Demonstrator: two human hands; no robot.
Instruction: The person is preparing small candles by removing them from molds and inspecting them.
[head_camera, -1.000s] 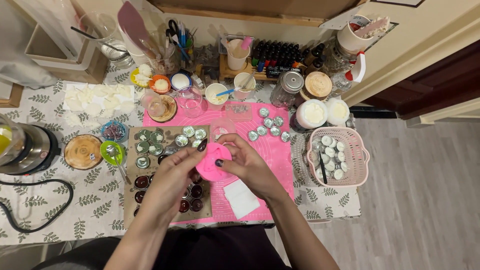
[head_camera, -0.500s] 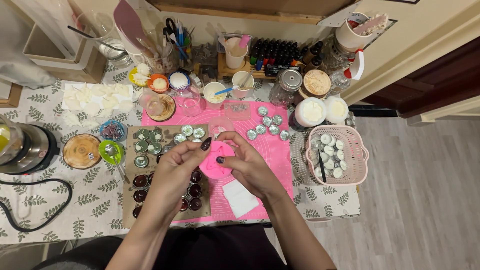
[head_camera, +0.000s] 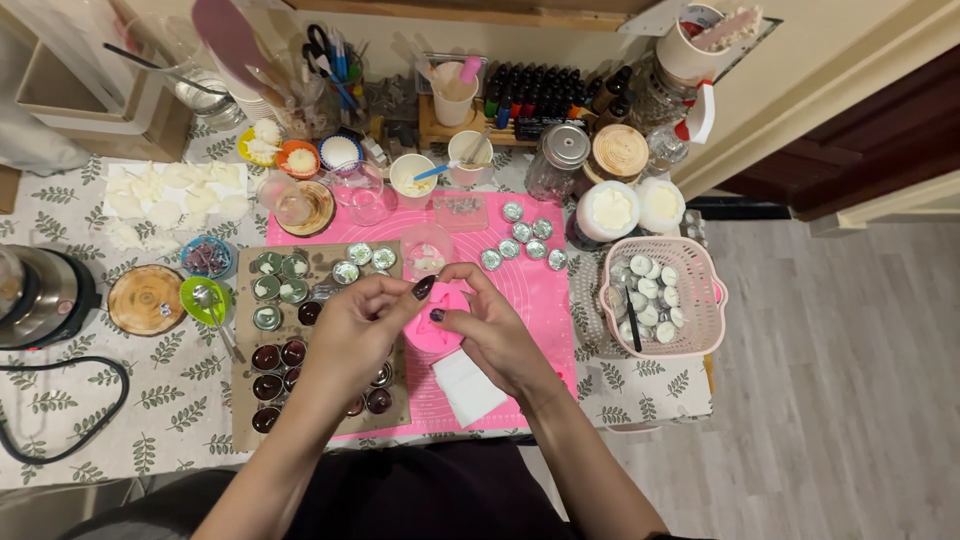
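Frame centre: left hand and right hand, fingers closed around a pink silicone mould. Right: pink basket holding small filled tins. Beneath: pink mat, leaf-print tablecloth, grey wood floor.

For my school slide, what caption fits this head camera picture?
Left hand and right hand hold a pink mould over a pink mat.
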